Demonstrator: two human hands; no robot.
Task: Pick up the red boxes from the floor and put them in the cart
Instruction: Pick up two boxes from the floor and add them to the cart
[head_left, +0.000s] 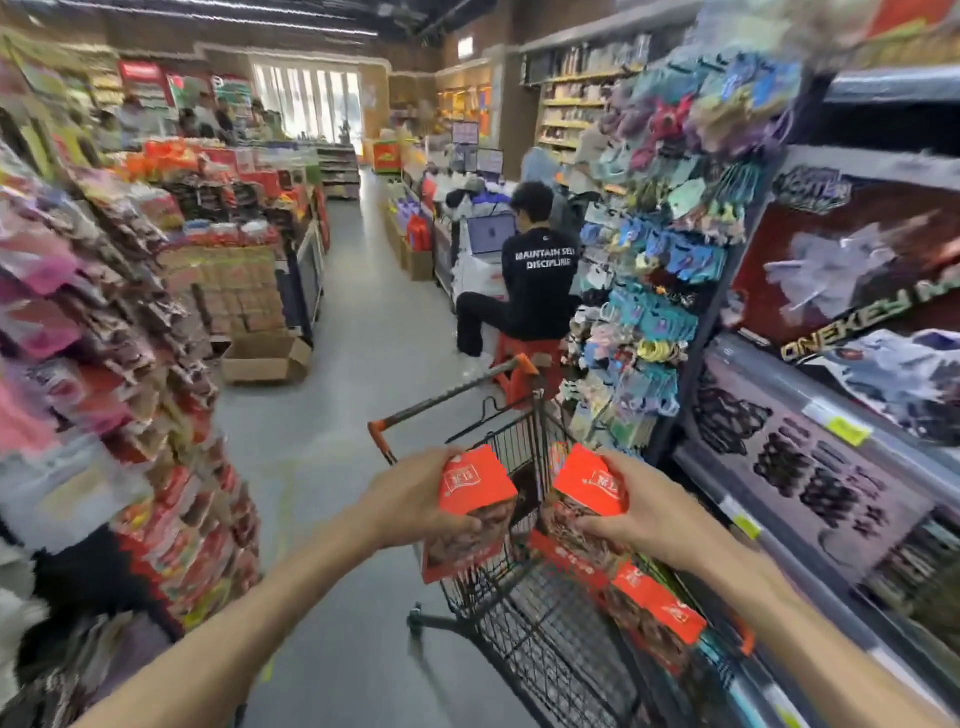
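Left shelves (104, 322): packed with blurred snack packets, bordering the aisle on the left.
Carton (265, 358): open and brown, on the floor at the foot of the left shelves, well apart from the cart.
Floor (332, 493): grey and bare where it shows; no red box lies on it in this view, though the ground near the feet is out of sight.
Left hand (415, 493): wrapped around the left box (472, 504), held above the cart's near left rim.
Cart (519, 623): black wire basket with an orange-tipped handle (452, 397), standing against the right-hand display.
Right hand (639, 514): clasping the right box (587, 499), held over the basket.
Loaded boxes (649, 618): at least two red ones rest along the cart's right side, so part of the job appears done.
Progress: both held boxes are lifted and hang over the cart, not yet let go; what remains is likely lowering and freeing them, then checking the floor for more.
Seated person (535, 280): on a red stool (524, 358) just past the handle, back turned, facing a laptop (491, 234).
Hanging rack (660, 249): small carded goods, close beside the cart.
Right shelf (841, 364): large printed cartons, crowding the cart's right flank.
Obstruction: nothing blocks the basket opening from above.
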